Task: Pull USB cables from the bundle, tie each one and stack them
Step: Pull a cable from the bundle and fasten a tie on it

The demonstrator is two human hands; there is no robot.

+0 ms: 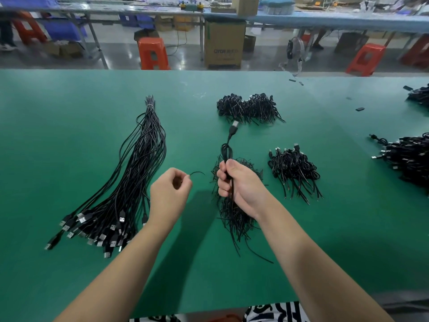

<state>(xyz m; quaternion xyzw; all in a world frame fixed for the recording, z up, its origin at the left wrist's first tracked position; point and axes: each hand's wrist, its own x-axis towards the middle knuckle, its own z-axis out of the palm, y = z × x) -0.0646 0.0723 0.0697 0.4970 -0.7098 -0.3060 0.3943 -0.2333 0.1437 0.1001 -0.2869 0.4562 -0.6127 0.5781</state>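
1. While both forearms reach over it, the green table (69,94) carries everything.
2. Left of the hands lies the bundle (130,182) of loose black USB cables – plugs fanned toward the near edge.
3. Three piles of tied cables sit on the table: the far pile (249,108), the right pile (293,169), and the near pile (234,217) under the right hand.
4. Raised above the table, the right hand (241,182) grips a folded cable (228,147), plug pointing away.
5. Beside it, the left hand (170,190) pinches a thin black tie (197,173) – the hands are apart.
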